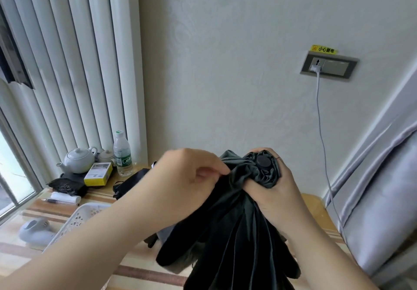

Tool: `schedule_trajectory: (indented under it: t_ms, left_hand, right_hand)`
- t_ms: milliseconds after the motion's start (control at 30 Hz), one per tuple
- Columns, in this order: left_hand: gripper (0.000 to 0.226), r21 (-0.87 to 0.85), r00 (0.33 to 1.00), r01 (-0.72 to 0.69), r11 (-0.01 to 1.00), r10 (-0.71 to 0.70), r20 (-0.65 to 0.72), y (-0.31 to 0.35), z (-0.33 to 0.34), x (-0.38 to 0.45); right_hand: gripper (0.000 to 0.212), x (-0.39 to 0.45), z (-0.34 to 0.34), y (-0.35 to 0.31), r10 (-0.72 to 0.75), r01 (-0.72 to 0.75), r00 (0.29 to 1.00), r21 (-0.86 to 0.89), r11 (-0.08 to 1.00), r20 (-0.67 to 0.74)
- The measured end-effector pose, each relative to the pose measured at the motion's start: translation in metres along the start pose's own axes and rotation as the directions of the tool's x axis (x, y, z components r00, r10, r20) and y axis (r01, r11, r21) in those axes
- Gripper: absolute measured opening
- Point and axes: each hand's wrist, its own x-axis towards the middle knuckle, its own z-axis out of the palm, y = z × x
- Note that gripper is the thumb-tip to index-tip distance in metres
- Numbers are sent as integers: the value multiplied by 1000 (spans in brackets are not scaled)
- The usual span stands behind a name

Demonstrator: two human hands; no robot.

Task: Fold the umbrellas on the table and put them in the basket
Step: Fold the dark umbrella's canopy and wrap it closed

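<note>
Basically mid-fold: right hand [268, 190] is wrapped around the top of the dark umbrella [237, 222], just under its round black cap [263, 163], bunching the canopy tight. Left hand [191, 174] pinches a fold of fabric beside the cap.

To do it well: keep the right-hand grip fixed as the anchor, use the left to pull each panel flat and lay the pleats one way round the shaft, then wrap and strap. Don't let loose folds balloon below the grip.

Umbrella is held up over the table [140, 265], cap end pointing away, canopy hanging down in long loose pleats, dark grey-green, not yet wrapped. Handle out of view.

White perforated basket [76, 219] sits on the table to the left, partly behind the left forearm. More black stuff on the table beyond the left hand, possibly another umbrella; too blurred to be sure.
</note>
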Motion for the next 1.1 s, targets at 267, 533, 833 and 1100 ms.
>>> schedule_trajectory:
  t_ms: [267,533,833,1100]
  left_hand:
    - [10,184,998,33,982,-24,-51,-16,-14,9]
    - [10,113,999,53,992,-52,-10,-10,4,11]
    - [35,172,962,-241,955,258,-86,-30,-1,18]
    - [65,302,986,-168,938,155,67,-21,3,12]
  right_hand:
    - [26,1,-6,-3,0,0,1000,24,1000,-7]
    - [19,-1,-4,-3,9,-9,1000,67,998,7]
    - [21,-2,-8,-6,-12,6,999,137,991,44]
    - [21,-4,-2,-9,7,-15,998,129,992,56]
